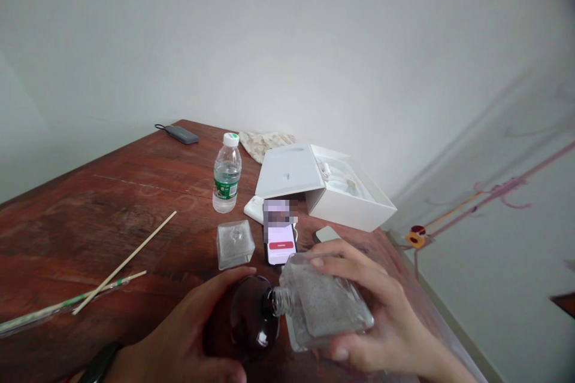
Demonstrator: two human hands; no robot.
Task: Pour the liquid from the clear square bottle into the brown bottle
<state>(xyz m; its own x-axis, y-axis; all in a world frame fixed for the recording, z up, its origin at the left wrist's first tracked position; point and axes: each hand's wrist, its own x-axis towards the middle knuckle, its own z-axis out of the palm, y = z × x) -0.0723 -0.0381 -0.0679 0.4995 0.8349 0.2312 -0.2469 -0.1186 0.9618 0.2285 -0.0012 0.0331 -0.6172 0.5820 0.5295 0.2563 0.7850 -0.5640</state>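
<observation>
While the right hand (375,317) clasped a clear flask (326,305) tipped sideways, its neck met a dark jar (251,320) that the left hand (188,341) cupped, near the table's (90,209) front edge. Just behind lay a glass cap (235,243) and a phone (281,242), with a bottle (227,173) farther back.

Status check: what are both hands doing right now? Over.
Left hand gripping dark round flask. Right hand holding clear square bottle tipped, neck at the flask. Glass stopper and phone close behind.
</observation>
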